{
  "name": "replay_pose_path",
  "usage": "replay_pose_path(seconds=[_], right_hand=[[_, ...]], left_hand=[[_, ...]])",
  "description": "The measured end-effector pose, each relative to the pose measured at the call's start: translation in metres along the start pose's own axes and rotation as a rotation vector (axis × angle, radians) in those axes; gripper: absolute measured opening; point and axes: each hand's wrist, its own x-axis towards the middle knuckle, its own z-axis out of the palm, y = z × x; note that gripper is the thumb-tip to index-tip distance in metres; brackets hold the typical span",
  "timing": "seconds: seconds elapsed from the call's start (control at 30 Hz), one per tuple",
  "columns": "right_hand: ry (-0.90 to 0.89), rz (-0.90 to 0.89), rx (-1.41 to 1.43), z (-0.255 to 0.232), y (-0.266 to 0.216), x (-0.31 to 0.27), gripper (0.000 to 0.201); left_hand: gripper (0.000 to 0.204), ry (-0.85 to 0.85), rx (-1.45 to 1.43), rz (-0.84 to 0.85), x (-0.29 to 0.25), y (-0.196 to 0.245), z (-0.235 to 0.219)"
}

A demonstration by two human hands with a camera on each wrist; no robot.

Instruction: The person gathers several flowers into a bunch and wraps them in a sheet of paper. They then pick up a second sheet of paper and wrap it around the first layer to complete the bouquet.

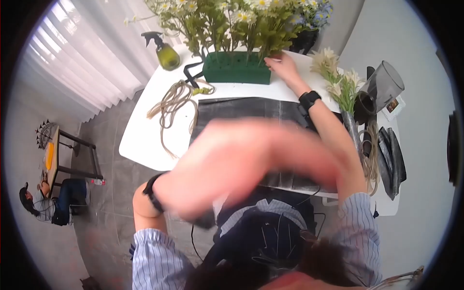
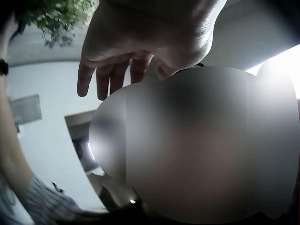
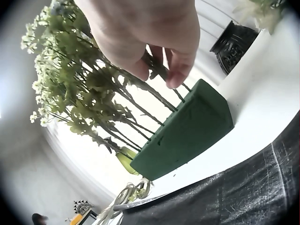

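A green block of floral foam [image 1: 237, 68] stands on the white table with several white daisy-like flowers [image 1: 244, 17] upright in it. At its right end is my right hand [image 1: 283, 67]. In the right wrist view, the fingers and thumb of that hand pinch a leafy flower stem [image 3: 157, 68] just above the foam [image 3: 185, 129]. My left hand [image 1: 222, 157] is raised close before the head camera and blurred. Seen in the left wrist view, its fingers [image 2: 103, 79] hang loosely with nothing in them.
A green spray bottle [image 1: 168, 58] and a bundle of raffia-like cord [image 1: 171, 104] lie to the left. Black sheeting [image 1: 232, 111] covers the near table. Pale lilies [image 1: 344, 87] and a clear container [image 1: 389, 84] are at right. A person [image 1: 53, 208] sits far left.
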Motion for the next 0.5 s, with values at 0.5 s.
replay_pose_path(seconds=[0.5], right_hand=[[0.233,-0.185,0.033,0.015,0.005,0.001,0.02]], left_hand=[[0.079,0.256,1.765,-0.148,0.095,-0.222,-0.191]])
